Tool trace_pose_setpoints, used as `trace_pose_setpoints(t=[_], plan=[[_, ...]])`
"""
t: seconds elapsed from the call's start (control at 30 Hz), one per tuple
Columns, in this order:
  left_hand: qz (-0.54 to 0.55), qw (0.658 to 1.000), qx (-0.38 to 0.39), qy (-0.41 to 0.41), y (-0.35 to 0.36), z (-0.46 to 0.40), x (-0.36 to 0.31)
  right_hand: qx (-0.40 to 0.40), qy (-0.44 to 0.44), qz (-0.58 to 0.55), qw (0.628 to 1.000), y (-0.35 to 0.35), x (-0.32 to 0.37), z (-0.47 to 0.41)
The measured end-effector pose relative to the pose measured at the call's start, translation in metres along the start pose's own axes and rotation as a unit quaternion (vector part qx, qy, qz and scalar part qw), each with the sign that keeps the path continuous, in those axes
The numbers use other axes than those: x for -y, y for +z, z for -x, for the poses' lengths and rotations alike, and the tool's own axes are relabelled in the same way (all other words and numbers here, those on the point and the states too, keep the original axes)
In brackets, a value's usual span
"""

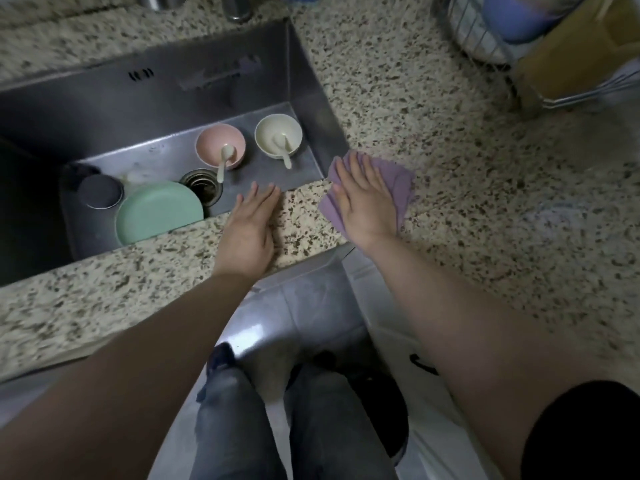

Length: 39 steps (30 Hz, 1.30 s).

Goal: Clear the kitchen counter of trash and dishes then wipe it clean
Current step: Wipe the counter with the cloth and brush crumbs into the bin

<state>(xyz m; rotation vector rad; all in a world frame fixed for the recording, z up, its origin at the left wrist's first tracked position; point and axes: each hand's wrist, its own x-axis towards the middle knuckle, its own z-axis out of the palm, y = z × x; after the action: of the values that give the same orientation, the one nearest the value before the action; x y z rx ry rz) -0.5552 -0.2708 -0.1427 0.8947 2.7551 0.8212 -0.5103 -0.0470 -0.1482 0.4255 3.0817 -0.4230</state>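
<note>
My right hand (363,199) presses flat on a purple cloth (398,183) lying on the speckled granite counter (450,150), just right of the sink's near corner. My left hand (251,225) rests flat, fingers straight, on the counter strip in front of the steel sink (156,88). Inside the sink are a pink bowl (211,142) with a spoon, a cream bowl (268,135) with a spoon, a green plate (156,211) and a dark cup (100,192).
A wire dish rack (485,32) with a blue dish and a yellowish board (571,50) stands at the back right. Faucet bases sit behind the sink. The counter's front edge runs below my hands; my legs and a dark bin are beneath it.
</note>
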Motion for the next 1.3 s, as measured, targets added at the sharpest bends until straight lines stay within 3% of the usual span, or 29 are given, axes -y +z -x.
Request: trace_pose_setpoints(t=[0.2,0.37,0.63,0.8,1.1,1.3], plan=[[0.045,0.999,-0.023,0.019,-0.020,0.009,0.016,0.001,-0.013,0.005,1.000,0.016,0.050,0.016],[0.134,0.984,-0.105,-0.050,-0.052,0.035,0.047,-0.002,-0.018,-0.009,1.000,0.035,0.116,0.031],[0.108,0.977,-0.162,-0.083,-0.135,0.095,0.127,0.027,-0.015,0.018,0.999,0.061,0.221,0.049],[0.125,0.968,-0.158,-0.149,-0.178,0.132,0.175,0.024,-0.010,0.060,0.998,0.074,0.273,0.056],[0.065,0.960,-0.192,-0.194,-0.239,0.198,0.262,0.020,-0.086,0.063,0.994,0.113,0.409,0.086],[0.102,0.952,-0.201,-0.205,-0.286,0.254,0.314,0.046,-0.137,0.045,0.988,0.141,0.526,0.116]])
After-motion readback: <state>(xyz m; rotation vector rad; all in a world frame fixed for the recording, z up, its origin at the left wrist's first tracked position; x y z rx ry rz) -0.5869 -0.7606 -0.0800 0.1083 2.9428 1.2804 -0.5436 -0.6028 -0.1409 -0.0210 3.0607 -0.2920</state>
